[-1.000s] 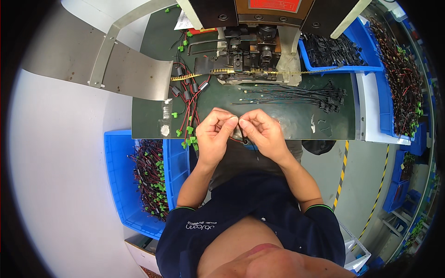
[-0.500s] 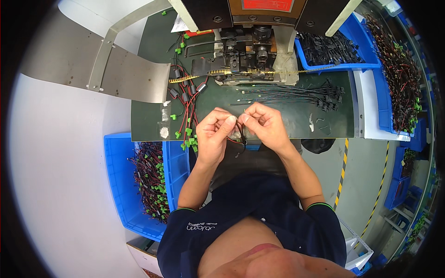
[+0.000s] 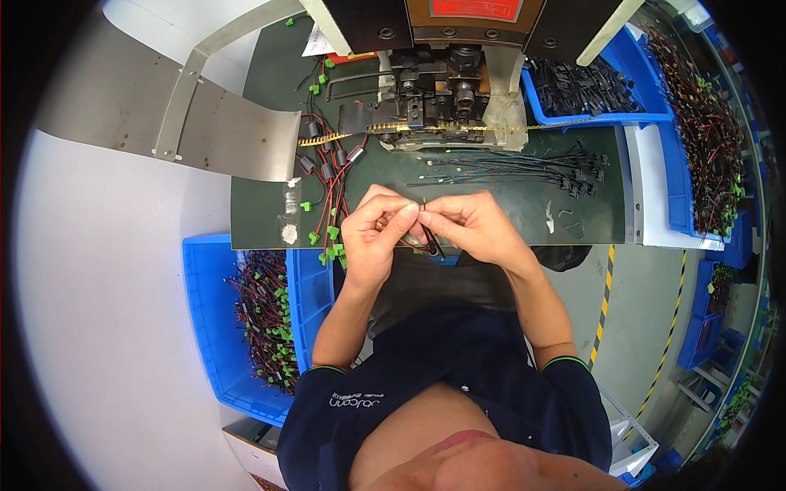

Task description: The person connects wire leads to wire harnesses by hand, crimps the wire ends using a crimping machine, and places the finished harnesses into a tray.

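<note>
Black wires (image 3: 432, 244), right here between my two hands at the near edge of the green bench (image 3: 255, 209)! My left hand (image 3: 375, 233) has thumb and forefinger pinched together on them, and my right hand (image 3: 475, 229) matches it, clamped on from the other side. A short pale tip (image 3: 424, 200) pokes up past my fingers toward the far side; I reckon gripping so close to the end keeps limp strands from flopping. The rest hangs on the near side in a loop, and my fingers hide where each strand runs.

Straight ahead, far side, stands the machine (image 3: 438, 90), a yellowish strip (image 3: 393, 128) crossing it from left to right. Between it and my right hand lies a bundle of dark leads (image 3: 524, 173), pale ends left, black connectors right, likely laid that way so every end faces alike. Over on the left, red-and-black leads (image 3: 334, 192) with green connectors (image 3: 333, 232) lie near my left hand, handy to reach, it seems. Near left, a blue bin (image 3: 205, 319) holds more green-ended leads; far right, a blue tray (image 3: 589, 122) holds black parts, presumably to keep kinds apart.
</note>
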Demonstrator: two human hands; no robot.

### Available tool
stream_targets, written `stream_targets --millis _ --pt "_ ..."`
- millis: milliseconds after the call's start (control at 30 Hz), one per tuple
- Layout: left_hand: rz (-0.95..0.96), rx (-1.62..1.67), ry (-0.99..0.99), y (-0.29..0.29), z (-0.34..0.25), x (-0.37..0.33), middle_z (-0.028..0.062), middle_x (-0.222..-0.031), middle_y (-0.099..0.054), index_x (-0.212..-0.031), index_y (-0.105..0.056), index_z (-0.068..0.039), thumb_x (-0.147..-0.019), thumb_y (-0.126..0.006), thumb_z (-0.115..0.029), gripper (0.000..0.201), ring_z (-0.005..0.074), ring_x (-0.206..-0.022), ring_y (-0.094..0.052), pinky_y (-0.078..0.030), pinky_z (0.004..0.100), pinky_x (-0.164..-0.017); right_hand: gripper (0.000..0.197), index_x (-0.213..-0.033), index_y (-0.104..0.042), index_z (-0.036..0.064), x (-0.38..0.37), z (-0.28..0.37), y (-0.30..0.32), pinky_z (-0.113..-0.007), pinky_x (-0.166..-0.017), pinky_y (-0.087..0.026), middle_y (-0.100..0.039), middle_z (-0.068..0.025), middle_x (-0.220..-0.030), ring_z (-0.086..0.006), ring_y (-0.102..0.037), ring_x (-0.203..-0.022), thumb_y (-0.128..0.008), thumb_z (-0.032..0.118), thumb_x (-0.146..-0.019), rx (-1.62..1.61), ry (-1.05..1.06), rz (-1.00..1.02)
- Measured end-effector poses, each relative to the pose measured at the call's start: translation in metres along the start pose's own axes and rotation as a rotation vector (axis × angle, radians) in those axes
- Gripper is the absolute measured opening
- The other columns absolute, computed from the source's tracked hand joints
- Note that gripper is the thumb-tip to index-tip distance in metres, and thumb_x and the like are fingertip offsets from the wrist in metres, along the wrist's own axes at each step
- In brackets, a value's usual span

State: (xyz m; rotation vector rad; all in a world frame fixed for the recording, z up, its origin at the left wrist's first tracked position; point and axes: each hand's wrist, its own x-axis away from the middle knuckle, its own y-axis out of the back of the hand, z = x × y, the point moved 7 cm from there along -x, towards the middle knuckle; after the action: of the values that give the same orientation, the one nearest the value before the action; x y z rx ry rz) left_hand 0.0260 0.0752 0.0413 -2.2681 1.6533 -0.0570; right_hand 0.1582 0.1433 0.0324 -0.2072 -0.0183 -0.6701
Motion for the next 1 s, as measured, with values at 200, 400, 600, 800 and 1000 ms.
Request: stream_targets --millis 200,400,600,800,1000 --pt "0.032 -0.011 0.035 -0.001 0.002 -0.001 0.0095 -0.098 -0.062 -0.105 -0.070 0.008 -0.099 -0.066 0.002 0.010 0.0169 -0.075 -0.070 -0.059 0.0280 -0.066 0.019 -0.105 -0.075 -0.0045 0.007 -0.003 0.001 -0.024 -0.070 -0.057 -0.076 -0.0064 -0.089 -0.0099 -0.072 -0.081 -0.065 0.011 -0.103 -0.037 0.029 -0.117" --pt "0.037 0.044 0.117 -0.002 0.006 0.002 0.0091 -0.101 -0.066 -0.108 -0.074 0.007 -0.096 -0.068 0.004 0.014 0.0108 -0.081 -0.063 -0.052 0.0224 -0.069 0.019 -0.105 -0.075 -0.0047 0.012 0.000 0.004 -0.023 -0.069 -0.056 -0.076 -0.0061 -0.091 -0.0091 -0.071 -0.079 -0.065 0.011 -0.103 -0.051 0.010 -0.125" --pt "0.007 0.020 0.053 -0.003 0.003 0.003 0.0090 -0.101 -0.066 -0.107 -0.075 0.007 -0.094 -0.069 0.006 0.014 0.0113 -0.081 -0.064 -0.053 0.0225 -0.068 0.018 -0.105 -0.075 -0.0049 0.015 -0.002 0.003 -0.022 -0.068 -0.055 -0.076 -0.0059 -0.090 -0.0079 -0.069 -0.076 -0.065 0.010 -0.103 -0.072 0.016 -0.129" --pt "-0.001 -0.005 0.071 -0.004 0.002 0.002 0.0080 -0.100 -0.067 -0.108 -0.076 0.006 -0.094 -0.070 0.005 0.015 0.0097 -0.079 -0.063 -0.051 0.0215 -0.066 0.016 -0.106 -0.074 -0.0057 0.015 -0.007 0.003 -0.022 -0.066 -0.055 -0.076 -0.0062 -0.089 -0.0079 -0.068 -0.076 -0.065 0.006 -0.102 -0.010 0.087 -0.167" --pt "-0.014 0.012 0.098 -0.005 0.003 0.002 0.0075 -0.098 -0.067 -0.107 -0.077 0.006 -0.094 -0.070 0.005 0.015 0.0089 -0.076 -0.061 -0.049 0.0209 -0.064 0.014 -0.105 -0.074 -0.0053 0.015 -0.012 0.005 -0.023 -0.067 -0.055 -0.076 -0.0069 -0.089 -0.0079 -0.068 -0.076 -0.065 0.004 -0.101 -0.071 0.116 -0.191"
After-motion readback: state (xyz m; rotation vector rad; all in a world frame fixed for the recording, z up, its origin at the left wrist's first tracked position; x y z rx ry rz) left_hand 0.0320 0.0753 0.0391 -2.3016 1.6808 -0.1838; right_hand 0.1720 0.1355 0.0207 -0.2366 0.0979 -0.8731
